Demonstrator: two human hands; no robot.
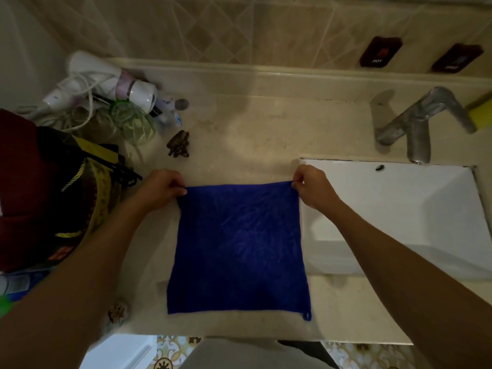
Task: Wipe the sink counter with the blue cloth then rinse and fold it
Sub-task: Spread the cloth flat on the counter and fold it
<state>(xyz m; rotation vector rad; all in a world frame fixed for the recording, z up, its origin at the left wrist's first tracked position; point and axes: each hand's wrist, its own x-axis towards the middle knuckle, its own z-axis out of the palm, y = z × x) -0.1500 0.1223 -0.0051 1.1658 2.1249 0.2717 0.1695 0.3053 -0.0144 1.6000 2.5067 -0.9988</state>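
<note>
The blue cloth (238, 249) lies spread out flat as a square on the beige sink counter (239, 129), just left of the white sink basin (399, 209). My left hand (161, 189) pinches the cloth's far left corner. My right hand (311, 186) pinches its far right corner. The near edge of the cloth lies close to the counter's front edge, with a small loop at its near right corner.
A metal faucet (420, 123) stands behind the basin, a yellow sponge (482, 110) beside it. At the left lie a white hair dryer (106, 83) with tangled cords, a brown hair clip (179, 143) and a dark red and yellow bag (48, 193).
</note>
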